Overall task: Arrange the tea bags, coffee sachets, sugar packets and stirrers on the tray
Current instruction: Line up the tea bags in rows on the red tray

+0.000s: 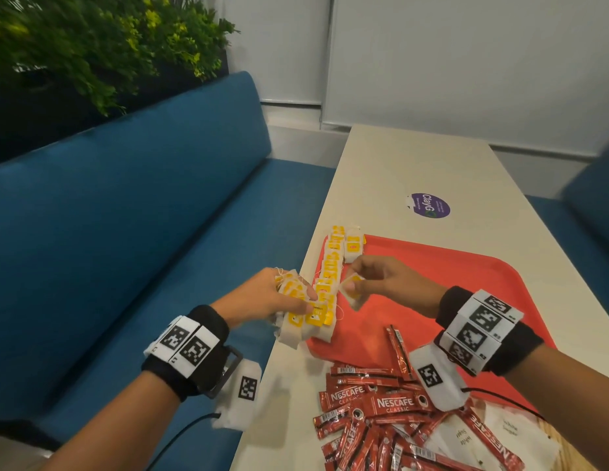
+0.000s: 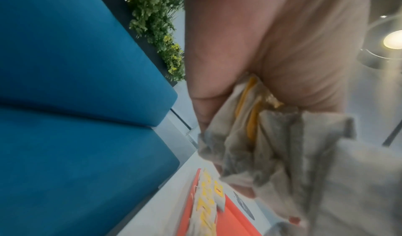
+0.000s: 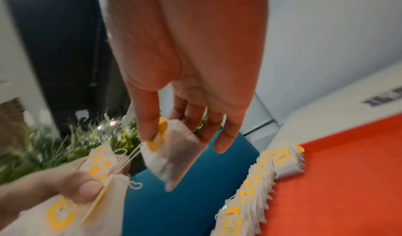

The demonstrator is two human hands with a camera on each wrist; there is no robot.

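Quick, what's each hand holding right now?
Left hand: grips a bunch of tea bags.
Right hand: pinches a single tea bag.

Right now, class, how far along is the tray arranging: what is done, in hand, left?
Done: a row of tea bags lines the red tray's edge. In hand: the left hand grips a bunch, the right hand pinches one. Left: coffee sachets and sugar packets lie heaped; no stirrers visible.

One tray (image 1: 466, 277), one table (image 1: 415, 164), two hands. One tea bag (image 1: 351, 289) is held singly; the bunched and lined-up ones overlap too much to count. Coffee sachets (image 1: 384, 402) are heaped, well over a dozen. Two sugar packets (image 1: 466, 436) show.
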